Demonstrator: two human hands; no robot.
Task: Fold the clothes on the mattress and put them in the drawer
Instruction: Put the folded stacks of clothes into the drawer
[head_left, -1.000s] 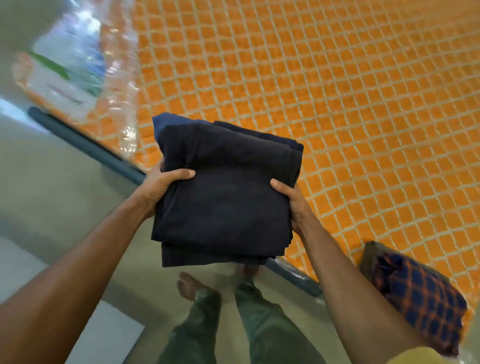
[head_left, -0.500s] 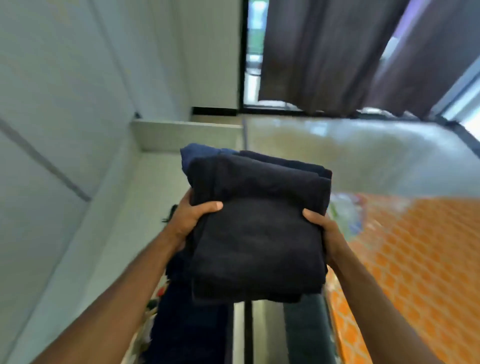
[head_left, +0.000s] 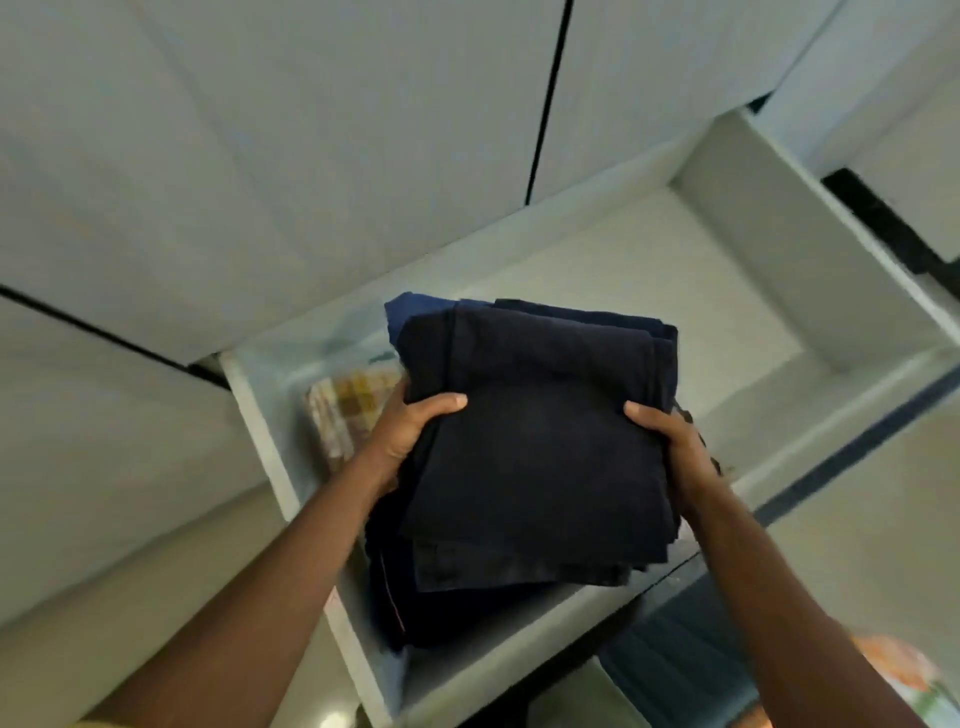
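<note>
— Since a moment earlier you had swung away from the window wall: the curtains and the orange mattress had dropped out of view, and the open drawer (head_left: 769, 249) now sat under your arms.

— What were my hands doing?

— Your left hand (head_left: 410, 436) gripped the left edge of the folded dark stack (head_left: 540, 447), thumb on top; your right hand (head_left: 670, 447) gripped the right edge the same way. Both were clamped on cloth, neither released.

— And where was the stack?

— You held it over the drawer's near-left part, above a dark garment (head_left: 395, 597) already lying by the near edge. A checked yellow cloth (head_left: 348, 410) lay against the left wall, just beside your left hand.

— What did the next move turn on?

— The bare drawer floor lay beyond and to the right of your grip, toward the far-right corner. The stack's long axis ran away from you, near edge to far. Both hands looked equally near, so I'd judge a level two-handed lowering.

— Any labels?

— None readable; the picture was soft.
</note>
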